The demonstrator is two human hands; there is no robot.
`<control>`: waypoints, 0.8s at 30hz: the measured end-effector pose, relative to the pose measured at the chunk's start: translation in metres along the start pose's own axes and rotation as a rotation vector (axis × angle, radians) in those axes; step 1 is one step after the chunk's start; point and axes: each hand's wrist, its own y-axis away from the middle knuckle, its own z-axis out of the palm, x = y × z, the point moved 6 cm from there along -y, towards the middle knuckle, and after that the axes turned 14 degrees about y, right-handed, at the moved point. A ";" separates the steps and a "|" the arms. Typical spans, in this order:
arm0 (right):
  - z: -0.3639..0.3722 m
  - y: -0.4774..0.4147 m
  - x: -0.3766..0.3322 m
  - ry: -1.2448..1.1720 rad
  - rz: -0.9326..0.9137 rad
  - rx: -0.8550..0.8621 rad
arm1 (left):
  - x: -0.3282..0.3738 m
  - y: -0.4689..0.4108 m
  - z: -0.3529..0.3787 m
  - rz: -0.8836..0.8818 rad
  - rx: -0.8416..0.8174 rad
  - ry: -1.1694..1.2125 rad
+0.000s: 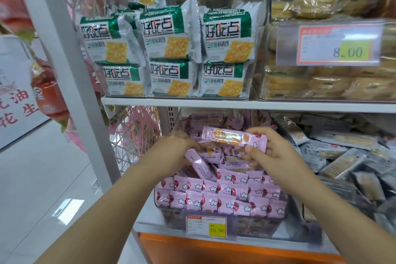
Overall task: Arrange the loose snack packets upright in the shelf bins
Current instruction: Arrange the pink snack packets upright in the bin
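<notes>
Light, crinkly and probably slippery, best pinched by its sealed ends: pink packet [234, 136] at frame centre, clamped in right hand [272, 152] above clear bin [169, 212], left hand [173, 152] closed on another pink packet, loose pile and upper shelf edge [235, 104] crowding the way.

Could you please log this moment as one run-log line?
right hand: holds pink packet | left hand: in pink-packet bin | front rows upright
</notes>
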 end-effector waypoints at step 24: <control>0.036 -0.015 -0.048 0.224 -0.204 -0.203 | -0.040 0.090 -0.005 -0.376 0.729 1.338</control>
